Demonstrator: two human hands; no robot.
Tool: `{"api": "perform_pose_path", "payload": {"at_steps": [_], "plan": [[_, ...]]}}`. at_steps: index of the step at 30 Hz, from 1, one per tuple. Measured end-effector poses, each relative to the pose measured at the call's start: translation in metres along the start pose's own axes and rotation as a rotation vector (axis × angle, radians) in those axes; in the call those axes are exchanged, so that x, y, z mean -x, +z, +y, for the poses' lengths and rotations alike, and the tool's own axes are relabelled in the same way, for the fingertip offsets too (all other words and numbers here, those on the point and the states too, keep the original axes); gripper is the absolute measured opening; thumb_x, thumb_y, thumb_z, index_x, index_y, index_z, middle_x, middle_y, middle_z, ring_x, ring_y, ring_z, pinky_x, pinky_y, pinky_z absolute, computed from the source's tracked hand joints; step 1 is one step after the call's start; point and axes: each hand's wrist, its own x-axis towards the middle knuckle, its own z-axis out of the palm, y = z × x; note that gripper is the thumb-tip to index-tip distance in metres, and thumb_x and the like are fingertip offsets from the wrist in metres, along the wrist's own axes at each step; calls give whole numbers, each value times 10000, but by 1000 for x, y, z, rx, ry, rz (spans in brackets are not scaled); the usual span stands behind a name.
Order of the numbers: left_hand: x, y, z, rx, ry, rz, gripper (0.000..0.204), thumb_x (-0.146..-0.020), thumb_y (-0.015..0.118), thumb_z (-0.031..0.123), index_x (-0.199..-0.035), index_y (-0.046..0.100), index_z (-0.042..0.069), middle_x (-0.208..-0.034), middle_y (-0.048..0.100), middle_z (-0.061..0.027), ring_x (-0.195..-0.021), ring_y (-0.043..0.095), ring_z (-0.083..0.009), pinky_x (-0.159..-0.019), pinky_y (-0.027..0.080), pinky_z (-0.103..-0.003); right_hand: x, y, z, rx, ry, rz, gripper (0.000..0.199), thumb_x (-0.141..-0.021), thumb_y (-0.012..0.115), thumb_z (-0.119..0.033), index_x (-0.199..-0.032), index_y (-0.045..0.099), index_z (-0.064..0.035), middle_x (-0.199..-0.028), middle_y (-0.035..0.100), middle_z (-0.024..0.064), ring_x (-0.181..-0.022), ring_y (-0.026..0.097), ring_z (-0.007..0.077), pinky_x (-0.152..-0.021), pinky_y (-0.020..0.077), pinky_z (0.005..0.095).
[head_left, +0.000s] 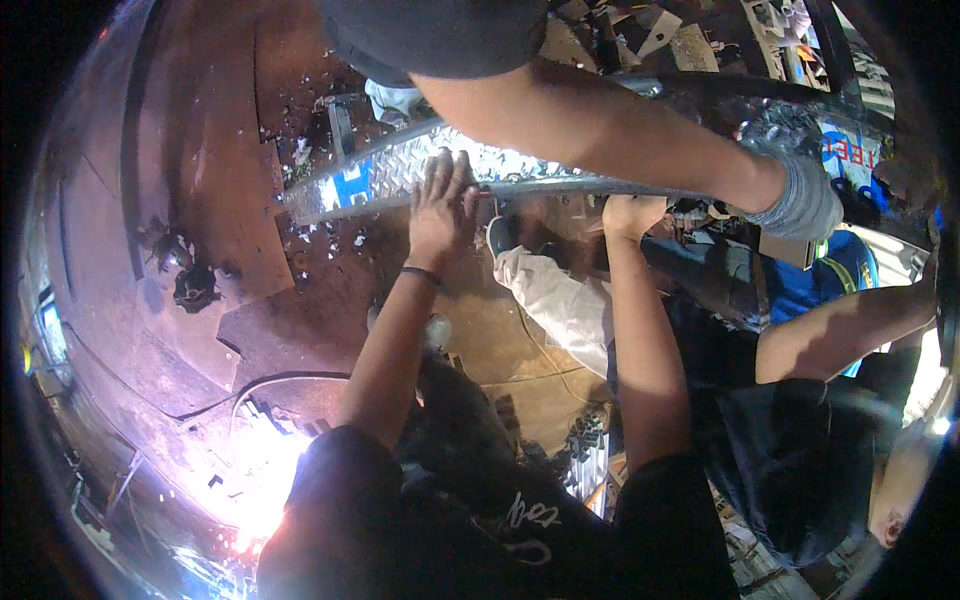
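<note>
Head view. A long strip of embossed metal plate (400, 165) runs across the upper middle of the picture, shiny, with a raised diamond pattern and a blue sticker near its left end. It is held up above a reddish-brown floor (200, 150) littered with pale scraps.

The left hand (442, 205) lies flat on the plate's lower edge, fingers spread and pointing up the picture; the grip is open, palm pressed against the metal, with nothing enclosed (a dark band circles the wrist). The right hand (632, 213) sits further right along the same edge, fingers curled under the plate; its grip appears closed on the rim, though the fingertips are hidden behind the metal.

A co-worker's bare arm crosses the top of the frame above the plate, ending in a grey glove (805, 200) at the right. A second person in a blue shirt (835, 275) crouches at the right, below the plate.

Bright white welding glare (262, 490) fills the lower left, washing out the floor there.
</note>
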Motion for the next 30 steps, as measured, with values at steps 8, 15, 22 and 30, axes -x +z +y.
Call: {"api": "perform_pose_path", "payload": {"at_steps": [8, 15, 22, 30], "plan": [[-11, -8, 2, 208, 206, 66, 647, -1052, 471, 426, -1628, 323, 173, -1665, 313, -201, -1544, 254, -436, -1251, 231, -539, 1, -1, -3, -74, 16, 12, 367, -917, 660, -242, -1124, 682, 61, -1142, 714, 250, -1095, 663, 413, -957, 500, 468], [0, -10, 16, -33, 49, -20, 625, -1050, 462, 491, -1616, 357, 248, -1693, 294, -105, -1564, 234, -386, -1234, 194, -630, 0, 7, 5, -30, 0, 94, 394, -897, 653, -302, -1099, 700, 33, -1112, 706, 268, -1051, 651, 486, -897, 508, 531], [-21, -23, -7, 60, -83, 99, 329, -948, 667, 347, -1113, 786, 87, -1244, 696, -178, -1228, 628, -324, -1089, 458, -470, -1, 0, -6, -27, 74, 8, 368, -877, 667, -282, -1079, 704, 23, -1093, 708, 256, -1050, 648, 471, -896, 506, 520], [-40, -12, 1, 351, -265, 252, 310, -810, 815, 234, -1021, 781, 9, -1007, 759, -221, -959, 742, -356, -884, 565, -417, 1, 5, 2, 41, 10, 64, 378, -850, 687, -256, -1113, 686, 16, -1087, 698, 257, -1033, 644, 477, -901, 508, 528]]}}
